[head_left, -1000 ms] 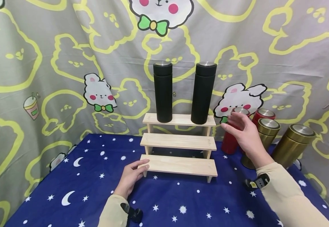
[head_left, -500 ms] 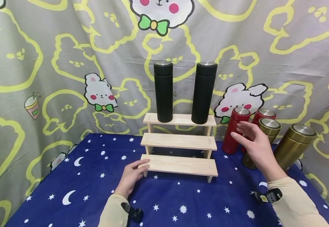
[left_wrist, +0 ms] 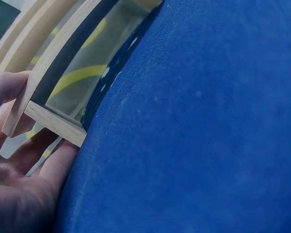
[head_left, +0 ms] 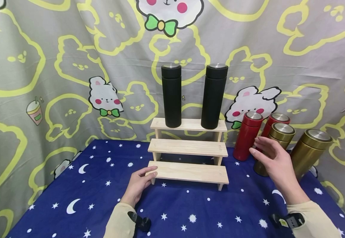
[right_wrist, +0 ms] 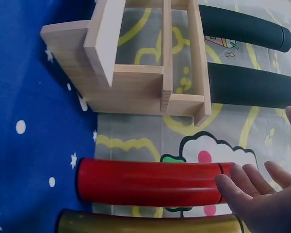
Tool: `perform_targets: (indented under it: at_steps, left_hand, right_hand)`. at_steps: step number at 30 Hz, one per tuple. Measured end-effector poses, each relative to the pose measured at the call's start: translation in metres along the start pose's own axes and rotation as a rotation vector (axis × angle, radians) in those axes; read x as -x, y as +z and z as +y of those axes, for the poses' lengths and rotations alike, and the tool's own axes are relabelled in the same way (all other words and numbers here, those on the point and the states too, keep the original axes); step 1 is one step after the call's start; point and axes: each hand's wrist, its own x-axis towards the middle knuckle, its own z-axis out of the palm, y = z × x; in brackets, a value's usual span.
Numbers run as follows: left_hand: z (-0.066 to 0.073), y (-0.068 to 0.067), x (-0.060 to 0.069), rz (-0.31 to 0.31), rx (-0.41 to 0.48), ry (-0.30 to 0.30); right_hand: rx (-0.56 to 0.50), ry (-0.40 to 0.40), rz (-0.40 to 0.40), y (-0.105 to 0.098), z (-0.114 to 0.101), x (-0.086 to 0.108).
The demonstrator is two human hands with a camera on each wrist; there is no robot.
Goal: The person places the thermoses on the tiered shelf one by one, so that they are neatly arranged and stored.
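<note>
A grey fabric backdrop with yellow outlines and white cartoon bears [head_left: 121, 66] is hanging behind a table covered in dark blue cloth with white stars and moons [head_left: 107, 198]. Toward the table's near edge, a cream sleeve [head_left: 119, 222] with a black wrist device [head_left: 144, 224] is leading to the left hand [head_left: 138, 185]. Its thumb and fingers are curling round the bottom step's left end, gripping the three-step rack of pale, bare wood [head_left: 187, 171]. The rack is standing around the middle of the table, toward the far edge.

On its top step, a tall matte-black cylindrical bottle with a silver-topped lid [head_left: 171, 96] is standing upright nearer the left end; a matching black bottle [head_left: 214, 97] is standing near the right end.

Right of the rack, by the table's far right corner, a glossy red cylindrical bottle with a silver-topped lid [head_left: 246, 138] is standing upright, with a second red bottle [head_left: 268, 128] showing behind a brushed-gold cylindrical bottle [head_left: 281, 139]. Overlapping these in view, the right hand [head_left: 275, 162] is hovering with its fingers released and slightly bent, thumb apart, grasping nothing. Closest to the right edge, another gold bottle [head_left: 309, 153] is standing.
</note>
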Motion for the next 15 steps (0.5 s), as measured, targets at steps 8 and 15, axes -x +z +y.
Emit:
perform_targets:
  at_steps: [8, 15]
  left_hand:
    - [-0.001, 0.0, -0.001, -0.003, 0.009, 0.001]
    - [-0.001, 0.0, 0.0, -0.016, 0.002, 0.001]
  right_hand:
    - [-0.007, 0.015, 0.045, -0.008, 0.011, 0.013]
    - [-0.062, -0.021, 0.153, -0.012, 0.021, 0.021]
